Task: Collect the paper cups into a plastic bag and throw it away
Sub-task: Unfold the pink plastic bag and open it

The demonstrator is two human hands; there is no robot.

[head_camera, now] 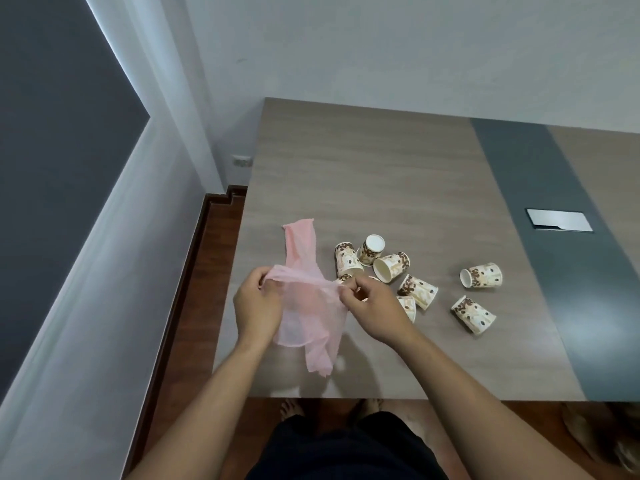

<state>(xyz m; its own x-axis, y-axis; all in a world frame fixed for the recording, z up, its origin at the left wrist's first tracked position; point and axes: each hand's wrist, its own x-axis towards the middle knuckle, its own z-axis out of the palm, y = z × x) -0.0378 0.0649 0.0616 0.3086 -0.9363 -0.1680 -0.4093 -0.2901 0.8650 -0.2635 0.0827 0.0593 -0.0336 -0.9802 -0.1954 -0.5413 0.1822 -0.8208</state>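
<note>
Single head view, steep downward, close over table [381, 174] edge

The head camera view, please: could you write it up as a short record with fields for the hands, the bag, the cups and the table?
left hand: pinching the top edge of the pink plastic bag
right hand: pinching the same edge, opposite the left hand
bag: held above the table, limp, no cups visible inside; one strip trails onto the tabletop
paper cups: scattered on the table, most on their sides; two partly hidden behind the right hand
table: wood-grain top with a grey band
stage: bag being opened, collecting not yet begun
</note>
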